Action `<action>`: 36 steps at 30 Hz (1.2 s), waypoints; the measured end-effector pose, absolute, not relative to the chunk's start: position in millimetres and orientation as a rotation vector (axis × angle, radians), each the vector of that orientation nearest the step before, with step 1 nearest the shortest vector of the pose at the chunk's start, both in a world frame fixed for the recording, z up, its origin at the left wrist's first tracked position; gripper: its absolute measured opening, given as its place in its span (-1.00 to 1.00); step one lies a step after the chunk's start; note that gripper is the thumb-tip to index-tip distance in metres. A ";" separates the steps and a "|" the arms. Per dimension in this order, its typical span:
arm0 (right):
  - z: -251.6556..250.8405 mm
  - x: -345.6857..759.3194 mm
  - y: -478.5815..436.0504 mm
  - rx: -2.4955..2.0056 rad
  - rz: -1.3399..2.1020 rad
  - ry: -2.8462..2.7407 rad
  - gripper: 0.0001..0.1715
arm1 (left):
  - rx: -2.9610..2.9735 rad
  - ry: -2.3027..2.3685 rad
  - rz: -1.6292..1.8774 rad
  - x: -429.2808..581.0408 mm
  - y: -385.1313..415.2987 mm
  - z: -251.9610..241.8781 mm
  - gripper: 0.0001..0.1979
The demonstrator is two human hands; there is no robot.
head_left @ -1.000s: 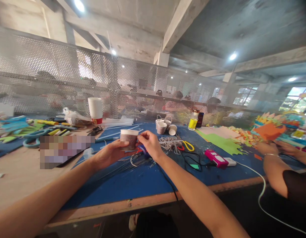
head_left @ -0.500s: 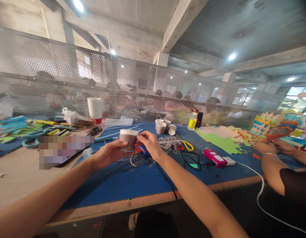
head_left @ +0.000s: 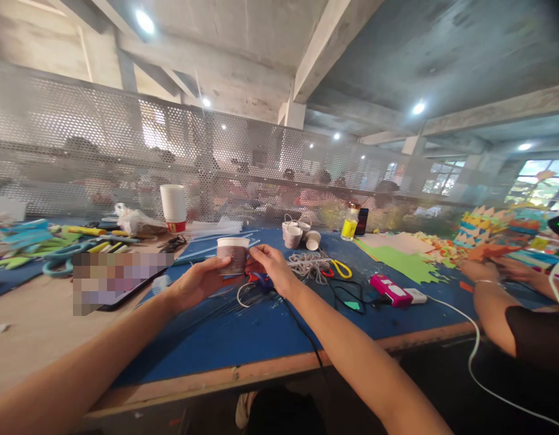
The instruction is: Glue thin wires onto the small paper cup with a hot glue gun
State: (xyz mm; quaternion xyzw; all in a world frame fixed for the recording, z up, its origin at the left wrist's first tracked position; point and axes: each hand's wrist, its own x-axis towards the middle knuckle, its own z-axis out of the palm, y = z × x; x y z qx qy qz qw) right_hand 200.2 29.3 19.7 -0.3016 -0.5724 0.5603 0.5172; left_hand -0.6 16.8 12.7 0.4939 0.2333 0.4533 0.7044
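My left hand is closed around a paper cup with a white rim and grey-brown cord-like wrapping. The cup is upright, just above the blue mat. At the cup's right side, the fingers of my right hand are pinched together; whatever lies between them is too small to make out. Below that hand sits a blue tool with a black cable, partly hidden. A pale loop of cord lies under the cup. Behind are several small wrapped cups, one tipped over.
Grey cord, yellow-handled scissors and a magenta box lie to the right. A yellow-labelled bottle stands behind. Left are stacked paper cups, a phone and blue scissors. Another person's hands work at far right.
Both hands stay at the cup with nearly the same grip. The whole view has shifted slightly, and the cup sits a little differently between the fingers.
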 end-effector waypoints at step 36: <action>12.0 211.4 30.4 -1.347 0.094 -1.919 -0.81 | 1.055 0.501 1.055 -2.0 23.3 11.8 -0.62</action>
